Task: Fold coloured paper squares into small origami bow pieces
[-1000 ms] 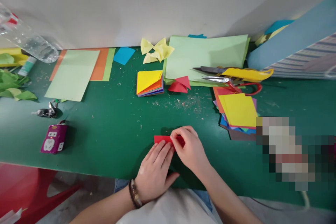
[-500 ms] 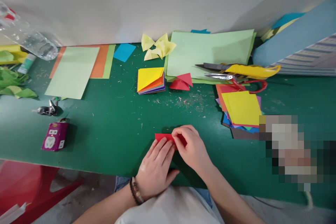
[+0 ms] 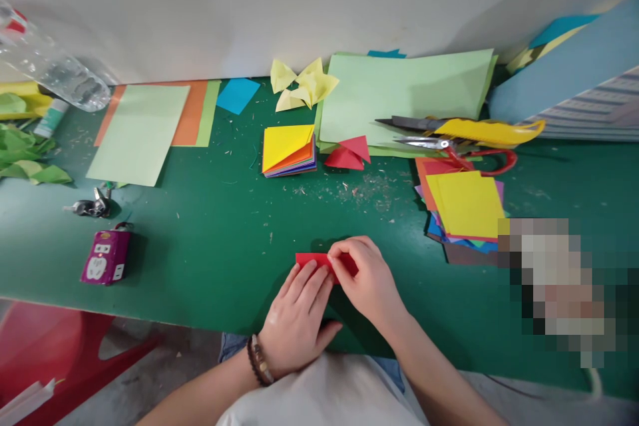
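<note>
A small piece of red paper (image 3: 310,258) lies on the green table near its front edge, partly covered by my fingers. My left hand (image 3: 299,313) rests flat over it, fingers stretched out and pressing its lower part. With thumb and forefinger pinched together, my right hand (image 3: 364,279) grips the top edge of the same paper, right beside the left fingertips. Farther back sit a folded red paper piece (image 3: 348,153) and a stack of coloured paper squares (image 3: 287,146) with yellow on top.
Scissors (image 3: 449,146) and a yellow-handled tool (image 3: 479,132) lie on pale green sheets (image 3: 399,83). More coloured squares (image 3: 466,203) are at right. At left are a purple box (image 3: 106,256), keys (image 3: 94,204) and a plastic bottle (image 3: 60,70). Folded yellow pieces (image 3: 307,86) lie by the wall.
Both hands keep almost the same pose on the red paper. The view has shifted slightly, so the things at the back and right appear a little displaced.
</note>
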`<act>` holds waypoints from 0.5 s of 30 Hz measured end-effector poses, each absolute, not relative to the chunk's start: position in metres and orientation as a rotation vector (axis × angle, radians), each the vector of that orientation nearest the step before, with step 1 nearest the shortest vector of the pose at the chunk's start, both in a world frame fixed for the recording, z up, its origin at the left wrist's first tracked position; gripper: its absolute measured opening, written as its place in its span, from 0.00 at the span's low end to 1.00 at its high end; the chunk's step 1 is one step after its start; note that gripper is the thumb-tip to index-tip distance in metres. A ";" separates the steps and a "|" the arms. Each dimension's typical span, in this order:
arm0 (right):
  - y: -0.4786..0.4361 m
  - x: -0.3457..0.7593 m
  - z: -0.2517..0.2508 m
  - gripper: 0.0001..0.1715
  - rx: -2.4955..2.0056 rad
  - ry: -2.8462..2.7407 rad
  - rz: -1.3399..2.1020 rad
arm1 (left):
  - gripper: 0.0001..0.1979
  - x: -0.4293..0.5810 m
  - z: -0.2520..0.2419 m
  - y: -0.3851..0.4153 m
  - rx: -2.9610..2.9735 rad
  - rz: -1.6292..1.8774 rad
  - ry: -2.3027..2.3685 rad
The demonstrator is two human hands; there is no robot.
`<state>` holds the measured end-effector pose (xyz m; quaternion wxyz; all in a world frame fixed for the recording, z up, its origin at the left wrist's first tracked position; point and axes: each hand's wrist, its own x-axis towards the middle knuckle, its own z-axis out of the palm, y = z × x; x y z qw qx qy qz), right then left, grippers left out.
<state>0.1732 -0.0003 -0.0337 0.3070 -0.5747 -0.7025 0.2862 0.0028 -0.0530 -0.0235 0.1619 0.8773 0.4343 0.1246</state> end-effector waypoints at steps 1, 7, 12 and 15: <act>0.000 0.173 -0.033 0.07 -1.521 -1.856 0.759 | 0.31 0.003 -0.024 -0.053 2.507 0.345 1.237; 0.001 0.173 -0.034 0.06 -1.521 -1.857 0.748 | 0.33 0.002 -0.025 -0.053 2.522 0.294 1.215; 0.000 0.174 -0.036 0.06 -1.524 -1.851 0.716 | 0.33 0.002 -0.026 -0.054 2.514 0.266 1.231; -0.001 0.174 -0.036 0.06 -1.520 -1.853 0.708 | 0.32 0.002 -0.025 -0.054 2.519 0.253 1.217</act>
